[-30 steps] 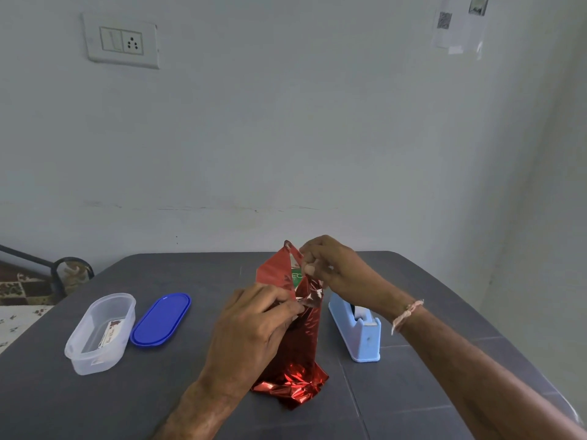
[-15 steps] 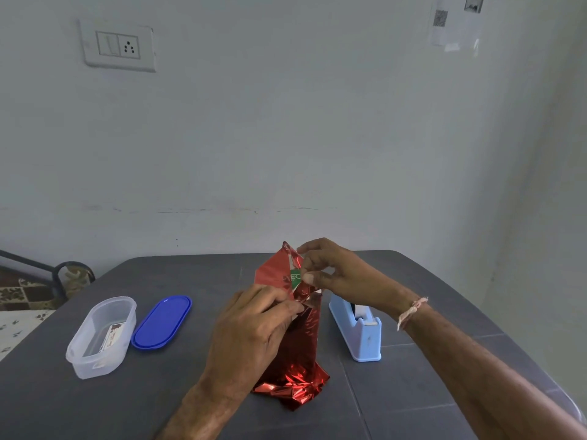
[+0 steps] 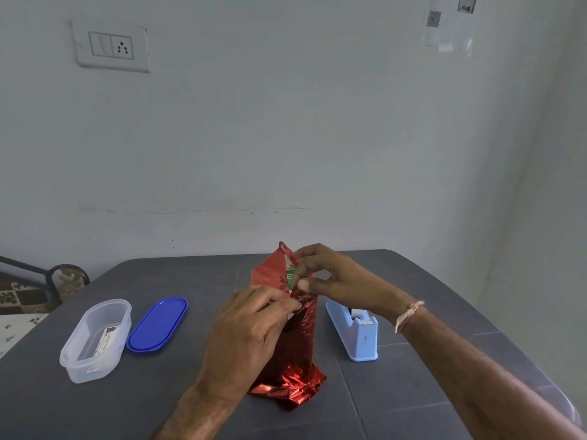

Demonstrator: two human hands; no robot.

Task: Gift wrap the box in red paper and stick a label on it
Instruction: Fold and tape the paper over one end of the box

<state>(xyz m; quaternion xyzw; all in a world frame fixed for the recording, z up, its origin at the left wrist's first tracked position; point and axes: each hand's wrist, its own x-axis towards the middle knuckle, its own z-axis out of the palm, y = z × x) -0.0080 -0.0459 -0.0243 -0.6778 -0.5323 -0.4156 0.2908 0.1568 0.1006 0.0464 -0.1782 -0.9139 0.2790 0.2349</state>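
- Step in hand: closing the top end of the wrap. Red paper (image 3: 298, 341) already covers the sides; its bottom end sits crumpled on the bench (image 3: 190, 274).
- Box (image 3: 289, 277) stands upright just left of the tape dispenser (image 3: 355, 331). A green bit of it shows at the open top.
- L hand (image 3: 251, 325): fingers curled, pinching a paper fold near the box top, on the side away from the dispenser.
- R hand (image 3: 330, 277): above the dispenser's far end, thumb + forefinger pinching the upright top flap.
- Next, prob.: press flaps down flat, pin w/ L hand, free R hand for tape (dispenser is close by). Foil looks springy and may reopen if let go.
- Label step not done. A printed slip (image 3: 108, 339) lies in the clear tub (image 3: 95, 341), well left of the dispenser, past the blue lid (image 3: 158, 323). Can't tell if it's the label.
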